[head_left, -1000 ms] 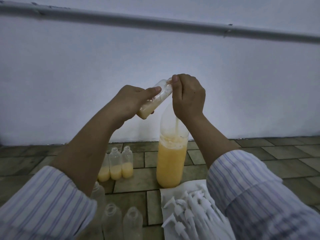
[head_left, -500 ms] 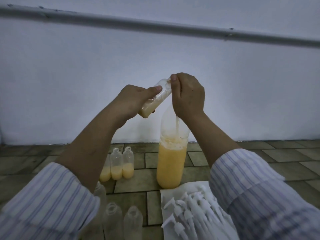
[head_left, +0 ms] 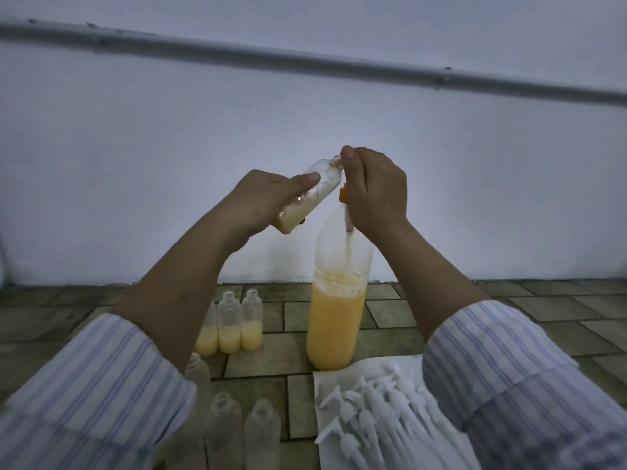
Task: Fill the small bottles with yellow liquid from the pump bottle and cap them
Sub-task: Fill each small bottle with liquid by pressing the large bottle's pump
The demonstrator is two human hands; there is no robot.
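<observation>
Above the tiled floor (head_left: pixel 424 310), at mid-frame: left hand (head_left: pixel 261 201) wrapped around a small clear bottle (head_left: pixel 307 198), fingers closed on its lower body, thumb laid along the side. Bottle tilted, mouth up and to the right, pale yellow liquid pooled at the low end. Right hand (head_left: pixel 376 188) closed over the top of the tall pump bottle (head_left: pixel 336 300), fingers gripping the pump head, thumb raised beside the small bottle's mouth; a bit of orange collar (head_left: pixel 343 193) showing just under the hand. Whether nozzle and mouth touch, hidden by the thumb.

Pump bottle upright on the floor, roughly half full of yellow liquid, foam on the surface, dip tube running down inside.

Left of it, near the wall (head_left: pixel 475 184): three small partly filled bottles (head_left: pixel 239 323) in a row, touching, uncapped, one partly hidden behind the left forearm. Nearer the camera, three empty clear bottles (head_left: pixel 237 432), open-mouthed, the leftmost half behind the striped sleeve (head_left: pixel 98 395).

Right foreground: white paper sheet (head_left: pixel 325 381) on the floor carrying a heap of white pump caps (head_left: pixel 373 412), partly covered by the right sleeve.

Along the wall, high up, a grey pipe (head_left: pixel 305 62) sloping down to the right.
</observation>
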